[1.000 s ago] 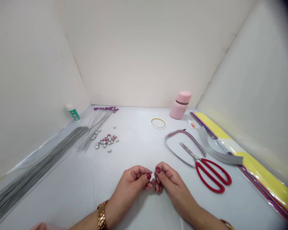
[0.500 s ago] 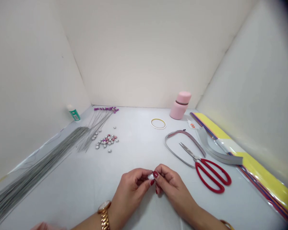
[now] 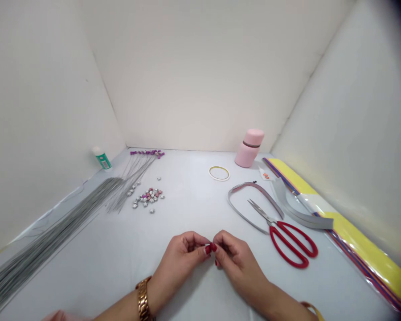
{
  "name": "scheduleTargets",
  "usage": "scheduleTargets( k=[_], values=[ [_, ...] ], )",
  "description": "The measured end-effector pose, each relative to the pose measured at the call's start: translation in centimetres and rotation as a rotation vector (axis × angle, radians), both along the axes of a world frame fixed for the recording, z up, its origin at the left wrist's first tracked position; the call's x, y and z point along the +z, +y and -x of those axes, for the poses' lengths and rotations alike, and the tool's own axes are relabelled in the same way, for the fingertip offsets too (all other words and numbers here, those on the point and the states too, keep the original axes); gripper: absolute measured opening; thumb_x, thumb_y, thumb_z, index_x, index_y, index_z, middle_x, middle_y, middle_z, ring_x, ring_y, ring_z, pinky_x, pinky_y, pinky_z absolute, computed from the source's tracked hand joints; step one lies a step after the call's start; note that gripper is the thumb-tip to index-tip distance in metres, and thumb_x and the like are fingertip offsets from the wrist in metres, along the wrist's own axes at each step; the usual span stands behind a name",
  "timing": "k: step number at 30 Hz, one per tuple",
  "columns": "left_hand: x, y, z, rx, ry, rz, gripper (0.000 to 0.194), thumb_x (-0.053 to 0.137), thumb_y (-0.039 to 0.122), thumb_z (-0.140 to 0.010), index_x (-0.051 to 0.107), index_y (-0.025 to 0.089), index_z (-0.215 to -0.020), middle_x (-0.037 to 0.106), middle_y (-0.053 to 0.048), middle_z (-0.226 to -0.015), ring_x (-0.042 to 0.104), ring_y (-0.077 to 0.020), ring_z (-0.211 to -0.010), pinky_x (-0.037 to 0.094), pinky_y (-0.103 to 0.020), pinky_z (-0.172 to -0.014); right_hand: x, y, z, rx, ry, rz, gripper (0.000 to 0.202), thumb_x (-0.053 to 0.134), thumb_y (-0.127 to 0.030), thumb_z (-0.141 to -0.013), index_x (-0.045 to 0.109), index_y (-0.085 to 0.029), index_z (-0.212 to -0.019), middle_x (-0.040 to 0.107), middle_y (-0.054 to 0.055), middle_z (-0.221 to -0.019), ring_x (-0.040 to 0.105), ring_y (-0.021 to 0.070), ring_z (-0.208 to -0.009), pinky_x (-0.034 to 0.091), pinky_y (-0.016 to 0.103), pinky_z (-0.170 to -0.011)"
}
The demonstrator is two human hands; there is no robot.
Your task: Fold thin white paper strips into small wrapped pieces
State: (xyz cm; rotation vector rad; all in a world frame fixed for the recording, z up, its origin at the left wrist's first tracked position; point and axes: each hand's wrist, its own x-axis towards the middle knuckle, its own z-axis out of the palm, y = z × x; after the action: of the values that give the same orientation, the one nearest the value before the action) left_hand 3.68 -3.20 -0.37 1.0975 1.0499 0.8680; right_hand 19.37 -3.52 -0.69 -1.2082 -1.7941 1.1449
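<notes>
My left hand [image 3: 183, 258] and my right hand [image 3: 237, 263] meet low in the middle of the view, both closed in a pinch with their fingertips touching. The small silvery paper star between them is now hidden behind the thumbs and red nails. A loose pile of small folded paper stars [image 3: 150, 196], silver, pink and purple, lies beyond the left hand. Red-handled scissors [image 3: 290, 243] rest right of the right hand, blades slightly apart. Near them a narrow grey paper strip [image 3: 243, 217] curves over the table.
On the left lie many thin grey wires [image 3: 56, 227]; behind them are purple-tipped stems [image 3: 147, 154] and a glue stick [image 3: 102, 159]. A tape ring [image 3: 219, 179], pink bottle [image 3: 249, 149], small white glue tube [image 3: 264, 174], wide grey strips [image 3: 300, 218] and coloured sheets [image 3: 357, 240] are farther right.
Both thumbs have closed over the small silvery piece, which showed between the fingertips before. My left wrist has turned a little, and the view has shifted slightly.
</notes>
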Motion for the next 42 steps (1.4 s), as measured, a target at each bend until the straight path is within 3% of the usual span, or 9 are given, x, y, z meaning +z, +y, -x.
scheduleTargets(
  k=[4,11,15,20,28,36,39,42],
  values=[
    [-0.1,0.2,0.3,-0.017,0.032,-0.043,0.012,0.062,0.023,-0.070,0.064,0.011,-0.073,0.066,-0.006,-0.072,0.056,-0.0154,-0.068,0.042,-0.025,-0.065,0.1,-0.1,-0.1,0.026,-0.007,-0.039,0.018,0.041,-0.025,-0.086,0.047,-0.018,-0.070,0.047,-0.003,-0.059,0.044,0.0118,-0.055,0.035,0.023,-0.054],
    [-0.1,0.4,0.3,-0.093,-0.047,-0.069,0.013,0.057,0.024,-0.074,0.060,0.011,-0.074,0.066,-0.007,-0.066,0.059,-0.0173,-0.066,0.042,-0.027,-0.064,-0.4,0.3,0.5,0.008,0.294,0.209,0.021,0.043,-0.033,-0.086,0.045,-0.018,-0.072,0.047,-0.005,-0.053,0.043,0.0095,-0.049,0.035,0.021,-0.051],
    [-0.4,0.0,0.1,-0.031,0.042,-0.181,0.017,0.061,0.023,-0.071,0.061,0.011,-0.084,0.067,-0.007,-0.071,0.060,-0.0183,-0.067,0.043,-0.027,-0.064,-0.4,0.6,0.7,-0.005,0.320,0.219,0.022,0.045,-0.036,-0.084,0.043,-0.018,-0.070,0.045,-0.006,-0.050,0.042,0.0085,-0.045,0.033,0.020,-0.048],
    [-0.4,-0.5,-0.2,0.052,0.140,-0.313,0.015,0.058,0.024,-0.075,0.064,0.013,-0.083,0.067,-0.006,-0.076,0.058,-0.0183,-0.072,0.042,-0.027,-0.067,-0.5,0.5,0.6,-0.013,0.316,0.203,0.023,0.045,-0.038,-0.083,0.044,-0.019,-0.070,0.045,-0.007,-0.047,0.042,0.0090,-0.042,0.034,0.021,-0.047],
    [0.0,0.0,-0.2,0.012,0.039,-0.189,0.019,0.062,0.030,-0.071,0.064,0.012,-0.076,0.065,-0.005,-0.069,0.056,-0.0146,-0.063,0.041,-0.024,-0.061,0.1,0.1,0.6,-0.048,0.203,0.065,0.019,0.046,-0.032,-0.084,0.048,-0.018,-0.070,0.045,-0.008,-0.047,0.041,0.0086,-0.044,0.033,0.020,-0.047],
    [0.8,-0.2,-0.5,0.060,-0.077,-0.011,0.014,0.065,0.024,-0.068,0.063,0.011,-0.071,0.062,-0.002,-0.060,0.054,-0.0115,-0.059,0.040,-0.021,-0.059,0.2,0.1,0.7,-0.101,0.054,-0.028,0.021,0.036,-0.031,-0.088,0.045,-0.019,-0.073,0.051,-0.005,-0.053,0.049,0.0100,-0.048,0.040,0.021,-0.049],
    [0.5,-0.1,-0.4,0.133,-0.146,0.088,0.015,0.068,0.022,-0.066,0.063,0.011,-0.075,0.063,-0.001,-0.064,0.055,-0.0097,-0.059,0.042,-0.020,-0.061,0.8,1.2,-0.7,-0.213,-0.053,-0.087,0.023,0.027,-0.032,-0.090,0.042,-0.020,-0.077,0.052,-0.003,-0.053,0.051,0.0121,-0.051,0.042,0.023,-0.051],
    [0.2,0.0,-0.2,0.177,-0.218,0.133,0.016,0.069,0.022,-0.066,0.063,0.011,-0.077,0.064,-0.003,-0.069,0.057,-0.0092,-0.062,0.044,-0.019,-0.065,2.5,2.6,-4.1,-0.355,-0.224,-0.177,0.018,0.038,-0.032,-0.085,0.044,-0.020,-0.073,0.054,0.000,-0.060,0.054,0.0159,-0.059,0.039,0.026,-0.055]
  ],
)
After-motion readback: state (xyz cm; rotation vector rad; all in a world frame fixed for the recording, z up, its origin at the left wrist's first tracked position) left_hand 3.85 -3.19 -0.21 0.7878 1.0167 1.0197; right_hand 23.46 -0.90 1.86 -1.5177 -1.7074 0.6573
